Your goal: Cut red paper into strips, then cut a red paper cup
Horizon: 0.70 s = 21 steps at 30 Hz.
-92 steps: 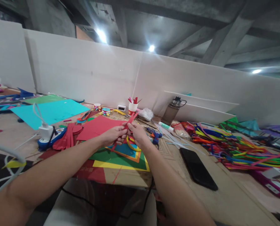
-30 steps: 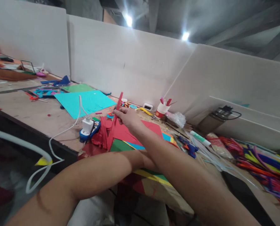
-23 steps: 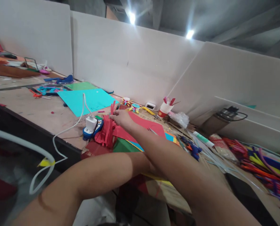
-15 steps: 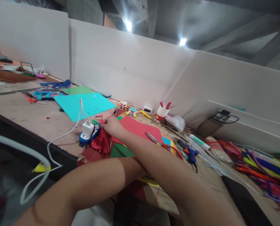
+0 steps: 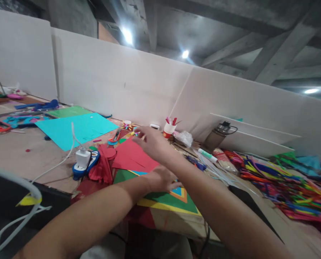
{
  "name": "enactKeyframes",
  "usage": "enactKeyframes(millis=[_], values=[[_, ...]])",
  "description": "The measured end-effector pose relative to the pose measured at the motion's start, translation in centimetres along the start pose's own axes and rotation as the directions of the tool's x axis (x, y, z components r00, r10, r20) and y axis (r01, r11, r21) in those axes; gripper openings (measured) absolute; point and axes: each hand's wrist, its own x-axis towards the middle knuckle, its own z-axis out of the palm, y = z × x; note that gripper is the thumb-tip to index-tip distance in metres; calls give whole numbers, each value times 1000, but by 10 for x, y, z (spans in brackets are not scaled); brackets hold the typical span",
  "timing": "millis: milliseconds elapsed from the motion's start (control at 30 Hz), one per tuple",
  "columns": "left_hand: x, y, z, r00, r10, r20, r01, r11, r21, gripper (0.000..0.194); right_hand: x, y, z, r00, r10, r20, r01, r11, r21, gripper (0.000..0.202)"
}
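My right hand (image 5: pixel 152 144) hovers over the red paper sheet (image 5: pixel 129 158) with its fingers apart and slightly bent, and nothing shows in them. Crossing beneath my right forearm, my left hand (image 5: pixel 163 178) is low over the near edge of the red sheet and a green sheet (image 5: pixel 160 197). Its visible fingers point right and look apart; my right forearm covers part of them. A concentric blue, orange and yellow paper shape (image 5: pixel 182 194) lies on the green sheet. To the left is a bunch of red cut paper (image 5: pixel 103 165). The scissors are out of sight.
A blue power strip (image 5: pixel 79 172) with a white charger (image 5: pixel 82 157) and cable sits at the table's left edge. Beyond are a turquoise sheet (image 5: pixel 79 129), a paper cup (image 5: pixel 169 129) of markers, a bottle (image 5: pixel 215 136) and colourful pipe cleaners (image 5: pixel 284 180).
My right hand has left the red paper bunch and moved right. My left hand, previously hidden under the right arm, now shows over the sheets. The view has swung right.
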Motion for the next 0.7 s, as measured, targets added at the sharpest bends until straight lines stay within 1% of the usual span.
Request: enactKeyframes(millis=[33,67,100,133,167,200,233,300,333,400,500,533,600,700], values=[[2,-4,-3,999,-26,-20,26,1000,6,34,-9,12,-14,996,49,-74,-47,999,26,29],[5,-8,-6,991,-116,-67,117,993,16,36,-18,26,-26,981,110,-157,-102,993,56,31],[7,-13,-11,969,-216,-118,219,976,15,36,-27,43,-37,963,167,-211,-150,984,96,34],[10,-19,-17,925,-314,-215,320,947,-8,35,-37,60,-44,939,220,-262,-190,972,137,35],[12,-26,-22,891,-359,-278,360,932,-48,33,-47,78,-50,919,268,-290,-229,960,160,36],[13,-34,-27,847,-407,-342,401,911,-92,32,-56,95,-52,894,318,-316,-277,946,166,36],[15,-42,-31,811,-432,-395,420,899,-121,29,-65,110,-52,875,364,-319,-331,931,154,37],[16,-57,-34,758,-478,-444,460,874,-156,24,-81,134,-47,852,445,-277,-433,895,107,37],[16,-64,-34,751,-496,-435,474,865,-166,22,-88,141,-42,842,484,-240,-481,873,74,37],[15,-75,-32,760,-506,-409,503,855,-123,19,-100,149,-31,846,509,-159,-517,856,-9,36],[13,-82,-27,757,-553,-347,586,810,-12,27,-112,146,-16,869,494,-20,-489,853,-184,36],[13,-83,-26,758,-565,-325,606,795,32,32,-115,144,-12,877,481,23,-459,850,-257,37],[11,-83,-25,754,-591,-286,640,759,120,46,-120,139,-7,877,472,91,-404,826,-394,40],[9,-83,-26,715,-663,-223,699,680,222,70,-123,135,-1,873,467,137,-344,791,-505,44]])
